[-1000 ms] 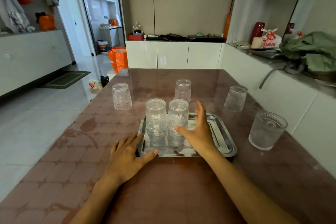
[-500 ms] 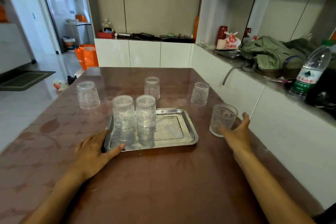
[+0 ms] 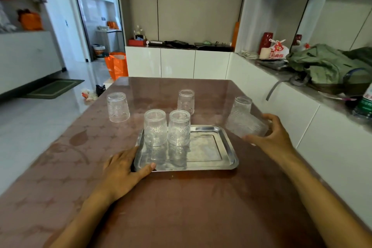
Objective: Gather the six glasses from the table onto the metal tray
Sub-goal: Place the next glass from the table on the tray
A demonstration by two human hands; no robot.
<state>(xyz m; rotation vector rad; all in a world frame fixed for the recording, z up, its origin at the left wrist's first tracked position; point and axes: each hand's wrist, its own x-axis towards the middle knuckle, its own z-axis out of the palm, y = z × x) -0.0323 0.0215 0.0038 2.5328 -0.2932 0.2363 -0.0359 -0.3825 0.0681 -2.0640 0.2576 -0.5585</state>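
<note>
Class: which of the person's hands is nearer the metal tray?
Left. The left hand touches the rectangular metal tray at its near-left corner; the right hand is beyond its right edge, gripping a tilted clear glass.

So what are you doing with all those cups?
A person is collecting glasses onto a metal tray. Two glasses already stand upside down on it. The right hand holds a third glass, tilted, just off the tray's right side. The left hand rests flat against the tray's near left corner. Three more glasses wait upside down on the table.
</note>
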